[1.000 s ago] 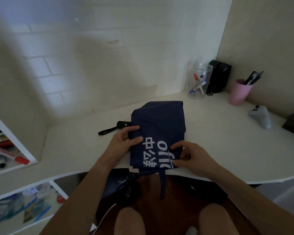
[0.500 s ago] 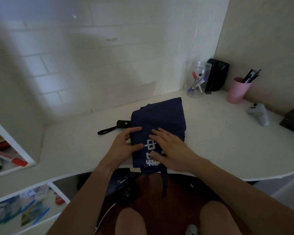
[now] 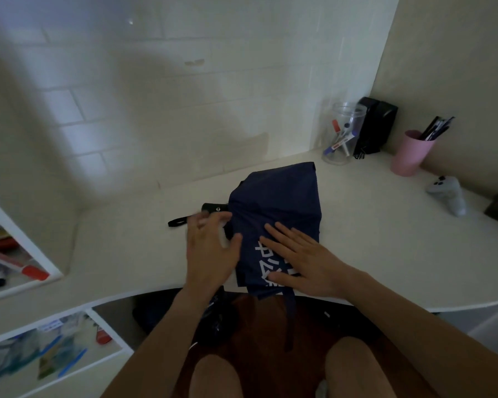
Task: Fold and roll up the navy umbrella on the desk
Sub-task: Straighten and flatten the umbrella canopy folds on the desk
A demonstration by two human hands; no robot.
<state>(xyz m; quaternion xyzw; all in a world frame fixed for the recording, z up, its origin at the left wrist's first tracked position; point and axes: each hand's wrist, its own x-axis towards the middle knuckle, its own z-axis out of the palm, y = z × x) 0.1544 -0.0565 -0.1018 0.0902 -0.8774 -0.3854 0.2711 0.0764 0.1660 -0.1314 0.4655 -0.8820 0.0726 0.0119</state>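
Note:
The navy umbrella (image 3: 279,202) lies collapsed and flattened on the white desk (image 3: 127,239), its white lettering toward me and its strap (image 3: 290,317) hanging over the front edge. Its black handle (image 3: 213,208) with a wrist loop (image 3: 177,222) pokes out at the left. My right hand (image 3: 302,259) lies flat, fingers spread, pressing the near part of the fabric. My left hand (image 3: 210,251) is blurred at the umbrella's left edge, fingers spread, thumb against the fabric fold; it grips nothing that I can see.
A clear jar of markers (image 3: 341,133), a black box (image 3: 375,127) and a pink pen cup (image 3: 411,152) stand at the back right. A grey game controller (image 3: 447,193) lies at the right. Open shelves with markers (image 3: 15,265) sit at the left. My knees are under the desk.
My right hand moved from the lower right corner onto the fabric's middle and now presses flat. My left hand released its pinch on the left edge and shifted, blurred with motion.

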